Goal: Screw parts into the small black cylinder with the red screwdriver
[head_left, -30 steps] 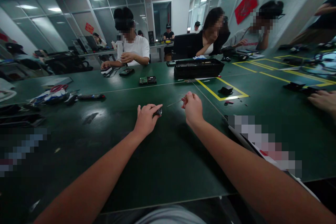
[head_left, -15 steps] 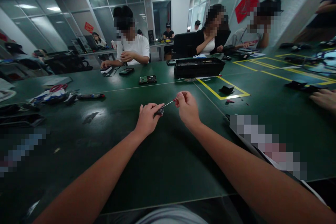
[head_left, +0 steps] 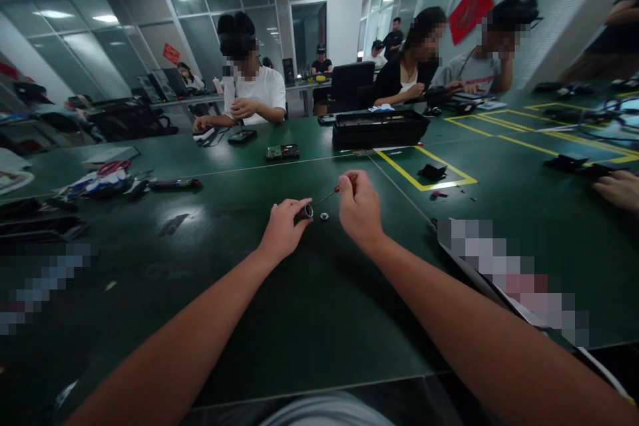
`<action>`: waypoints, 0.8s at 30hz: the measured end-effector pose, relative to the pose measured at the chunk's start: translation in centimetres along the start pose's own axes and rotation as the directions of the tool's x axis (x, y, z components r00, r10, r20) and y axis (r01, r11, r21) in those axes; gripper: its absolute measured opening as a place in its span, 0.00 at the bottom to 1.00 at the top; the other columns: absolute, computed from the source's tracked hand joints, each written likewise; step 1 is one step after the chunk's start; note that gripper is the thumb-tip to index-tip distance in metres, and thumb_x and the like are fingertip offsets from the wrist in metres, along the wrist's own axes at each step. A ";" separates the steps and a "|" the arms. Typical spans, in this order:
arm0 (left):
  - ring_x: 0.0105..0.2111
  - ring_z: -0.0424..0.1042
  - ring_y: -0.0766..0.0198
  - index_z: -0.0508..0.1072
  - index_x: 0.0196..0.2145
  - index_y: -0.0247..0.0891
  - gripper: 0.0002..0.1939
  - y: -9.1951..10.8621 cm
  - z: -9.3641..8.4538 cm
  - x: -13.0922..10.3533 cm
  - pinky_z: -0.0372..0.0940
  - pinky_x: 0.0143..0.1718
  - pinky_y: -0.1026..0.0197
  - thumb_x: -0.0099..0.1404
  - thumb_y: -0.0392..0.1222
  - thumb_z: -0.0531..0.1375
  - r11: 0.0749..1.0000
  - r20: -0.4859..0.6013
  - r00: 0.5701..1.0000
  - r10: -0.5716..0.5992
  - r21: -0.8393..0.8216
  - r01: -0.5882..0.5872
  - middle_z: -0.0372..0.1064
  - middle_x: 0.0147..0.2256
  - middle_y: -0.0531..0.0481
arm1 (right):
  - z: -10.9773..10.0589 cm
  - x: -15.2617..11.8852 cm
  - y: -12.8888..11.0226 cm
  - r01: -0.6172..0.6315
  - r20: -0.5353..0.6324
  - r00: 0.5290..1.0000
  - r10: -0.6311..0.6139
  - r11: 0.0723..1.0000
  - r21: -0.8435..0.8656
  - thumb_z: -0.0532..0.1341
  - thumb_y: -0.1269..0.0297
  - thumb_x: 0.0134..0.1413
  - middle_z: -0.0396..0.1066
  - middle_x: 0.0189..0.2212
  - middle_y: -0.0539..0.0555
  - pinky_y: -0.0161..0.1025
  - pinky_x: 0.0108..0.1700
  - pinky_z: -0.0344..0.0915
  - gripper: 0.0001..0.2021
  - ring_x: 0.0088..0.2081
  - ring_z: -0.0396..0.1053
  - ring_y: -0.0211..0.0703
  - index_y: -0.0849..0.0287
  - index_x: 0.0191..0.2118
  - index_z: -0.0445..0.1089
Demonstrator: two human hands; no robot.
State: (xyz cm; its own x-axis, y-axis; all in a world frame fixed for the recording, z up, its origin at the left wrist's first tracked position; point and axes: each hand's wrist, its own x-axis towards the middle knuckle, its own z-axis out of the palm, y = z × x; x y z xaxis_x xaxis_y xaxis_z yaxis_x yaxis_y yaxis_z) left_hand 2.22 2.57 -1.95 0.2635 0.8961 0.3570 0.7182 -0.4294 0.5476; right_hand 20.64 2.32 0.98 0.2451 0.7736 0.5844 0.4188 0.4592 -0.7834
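Note:
My left hand (head_left: 283, 229) is closed around a small black cylinder (head_left: 304, 212); its round, silver-rimmed end faces right, and most of its body is hidden by my fingers. In my right hand (head_left: 360, 210) is a thin screwdriver (head_left: 328, 198) with a red handle, largely covered by the fingers. Its shaft slants down leftward, with the tip close to the cylinder's rim; whether they touch I cannot tell. On the green table (head_left: 279, 319), between my hands, lies a small round metallic part (head_left: 324, 216).
Farther back are a circuit board (head_left: 282, 152) and a long black bin (head_left: 379, 129). Yellow tape (head_left: 399, 170) frames a small black piece (head_left: 432, 172). A dark pen-like tool (head_left: 174, 184) lies left. Another person's hand (head_left: 616, 185) rests at right; several people sit across the table.
The small round metallic part now lies on the table, and the cylinder's end appears hollow. My right hand has shifted slightly, with the screwdriver still in it. A person across has lowered a hand.

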 end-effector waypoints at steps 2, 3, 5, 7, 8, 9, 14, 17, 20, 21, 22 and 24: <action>0.54 0.67 0.54 0.71 0.57 0.41 0.20 0.1 -0.1 0.0 0.60 0.61 0.46 0.68 0.37 0.62 0.997 -0.055 0.998 -0.017 -0.076 0.013 0.69 0.53 0.44 | -0.1 0.0 0.1 0.016 -0.012 1.000 -0.016 1.000 0.021 0.52 0.56 0.68 0.72 0.31 0.51 0.42 0.36 0.63 0.09 0.32 0.69 0.44 0.54 0.41 0.65; 0.54 0.68 0.54 0.71 0.56 0.40 0.19 0.2 -0.2 0.0 0.62 0.60 0.48 0.68 0.37 0.62 0.993 -0.084 0.996 -0.030 -0.116 0.020 0.69 0.53 0.44 | -0.1 0.0 0.1 0.030 -0.023 0.999 -0.029 0.999 0.029 0.53 0.56 0.68 0.72 0.32 0.52 0.43 0.36 0.63 0.09 0.33 0.69 0.44 0.54 0.42 0.66; 0.54 0.68 0.55 0.70 0.56 0.40 0.19 0.4 -0.4 0.1 0.63 0.58 0.50 0.68 0.37 0.62 0.980 -0.111 0.991 -0.072 -0.191 0.050 0.69 0.53 0.45 | 0.0 0.1 0.3 0.060 -0.052 0.997 -0.058 0.998 0.036 0.54 0.57 0.67 0.74 0.35 0.53 0.44 0.39 0.65 0.09 0.35 0.71 0.45 0.54 0.45 0.67; 0.53 0.69 0.55 0.68 0.58 0.41 0.20 0.8 -0.7 0.1 0.63 0.58 0.50 0.69 0.37 0.60 0.962 -0.087 0.987 -0.132 -0.252 0.107 0.70 0.53 0.45 | 0.0 0.3 0.5 0.083 -0.080 0.994 -0.080 0.996 0.029 0.56 0.58 0.66 0.75 0.39 0.55 0.45 0.42 0.67 0.10 0.39 0.72 0.47 0.55 0.47 0.69; 0.53 0.69 0.56 0.67 0.59 0.41 0.20 1.0 -0.8 0.1 0.63 0.59 0.50 0.69 0.37 0.58 0.953 -0.061 0.985 -0.161 -0.270 0.139 0.70 0.54 0.45 | 0.1 0.3 0.6 0.092 -0.089 0.992 -0.089 0.995 0.024 0.57 0.58 0.65 0.75 0.40 0.56 0.46 0.43 0.67 0.11 0.40 0.73 0.48 0.55 0.48 0.69; 0.53 0.69 0.56 0.65 0.60 0.40 0.22 1.3 -0.9 0.1 0.62 0.59 0.50 0.70 0.37 0.58 0.947 -0.032 0.982 -0.184 -0.273 0.169 0.69 0.54 0.44 | 0.1 0.4 0.7 0.101 -0.095 0.991 -0.099 0.995 0.020 0.57 0.58 0.65 0.75 0.41 0.57 0.47 0.43 0.68 0.11 0.41 0.73 0.48 0.56 0.48 0.70; 0.46 0.72 0.54 0.71 0.54 0.43 0.19 2.8 -1.1 0.8 0.67 0.49 0.53 0.67 0.48 0.63 0.982 0.176 0.972 -0.159 -0.076 0.174 0.73 0.48 0.45 | 0.1 0.4 0.9 0.121 -0.096 0.988 -0.120 0.993 0.003 0.56 0.59 0.66 0.76 0.40 0.57 0.47 0.44 0.69 0.11 0.40 0.73 0.48 0.55 0.48 0.71; 0.44 0.74 0.53 0.76 0.47 0.42 0.14 3.3 -0.8 2.2 0.67 0.44 0.53 0.69 0.51 0.60 0.992 0.304 0.948 -0.099 0.103 0.071 0.75 0.44 0.46 | 0.1 0.3 1.0 0.116 -0.081 0.990 -0.116 0.993 -0.002 0.56 0.59 0.66 0.75 0.40 0.57 0.47 0.44 0.69 0.11 0.40 0.73 0.47 0.55 0.48 0.71; 0.46 0.73 0.50 0.74 0.54 0.41 0.18 3.2 0.2 3.7 0.68 0.44 0.52 0.70 0.50 0.58 0.963 0.332 0.940 -0.076 0.267 -0.016 0.74 0.48 0.42 | 0.1 0.3 1.0 0.113 -0.078 0.991 -0.112 0.994 0.002 0.56 0.59 0.66 0.75 0.40 0.57 0.47 0.43 0.69 0.11 0.40 0.72 0.47 0.56 0.48 0.71; 0.46 0.73 0.49 0.72 0.56 0.41 0.20 3.1 0.7 4.2 0.68 0.44 0.52 0.70 0.50 0.58 0.951 0.343 0.936 -0.076 0.306 -0.035 0.73 0.48 0.41 | 0.1 0.3 0.9 0.114 -0.076 0.991 -0.114 0.993 0.002 0.56 0.59 0.66 0.75 0.40 0.57 0.47 0.43 0.69 0.11 0.40 0.72 0.47 0.56 0.48 0.71; 0.46 0.74 0.48 0.71 0.57 0.42 0.21 2.9 1.1 4.6 0.68 0.43 0.51 0.70 0.50 0.58 0.942 0.357 0.931 -0.080 0.333 -0.047 0.73 0.48 0.41 | 0.1 0.2 0.9 0.116 -0.071 0.991 -0.116 0.993 0.003 0.56 0.59 0.66 0.75 0.40 0.57 0.47 0.43 0.69 0.11 0.40 0.72 0.47 0.56 0.48 0.71; 0.43 0.74 0.48 0.72 0.57 0.44 0.21 2.7 1.7 5.1 0.69 0.42 0.52 0.69 0.51 0.58 0.932 0.382 0.921 -0.084 0.358 -0.063 0.74 0.46 0.41 | 0.1 0.2 0.8 0.120 -0.061 0.991 -0.119 0.993 0.004 0.56 0.59 0.66 0.75 0.40 0.57 0.47 0.44 0.69 0.11 0.41 0.73 0.47 0.56 0.47 0.71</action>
State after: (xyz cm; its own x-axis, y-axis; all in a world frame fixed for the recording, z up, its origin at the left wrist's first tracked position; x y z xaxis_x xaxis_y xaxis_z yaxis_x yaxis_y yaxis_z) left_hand 6.64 6.18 0.11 0.4278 0.9038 -0.0062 0.8829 -0.4165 0.2169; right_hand 20.94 2.86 0.47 0.2461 0.6852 0.6855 0.4417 0.5503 -0.7086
